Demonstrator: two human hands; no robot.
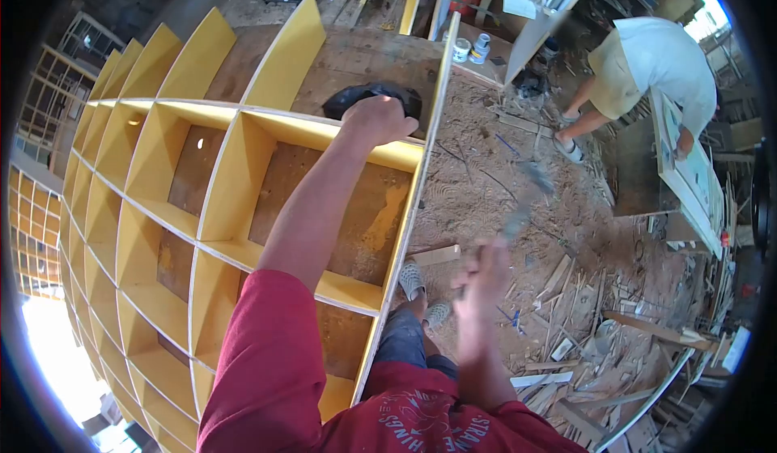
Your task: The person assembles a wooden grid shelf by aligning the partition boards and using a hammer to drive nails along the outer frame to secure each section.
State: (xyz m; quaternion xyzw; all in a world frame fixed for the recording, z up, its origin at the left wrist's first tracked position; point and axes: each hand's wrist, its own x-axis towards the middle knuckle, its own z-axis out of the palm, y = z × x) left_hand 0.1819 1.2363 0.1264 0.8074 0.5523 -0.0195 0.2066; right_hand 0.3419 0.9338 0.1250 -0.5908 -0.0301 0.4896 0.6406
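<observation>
My right hand (484, 279) is wrapped round the handle of a hammer (530, 186), raised over the floor and smeared by motion. Over the yellow wooden grid frame (322, 131), my left hand (376, 121) is closed by the top edge of a divider near the right side board (441, 89). What its fingers hold, if anything, is hidden. Just beyond that hand lies a black plastic bag (344, 98) in the compartment, partly covered by the hand.
A co-worker (664, 56) bends over a pale panel (688, 178) at the right. Wood scraps (566, 291) and sawdust litter the floor. A shelf with white tubs (480, 46) stands at the back. Another grid frame (36, 218) is at far left.
</observation>
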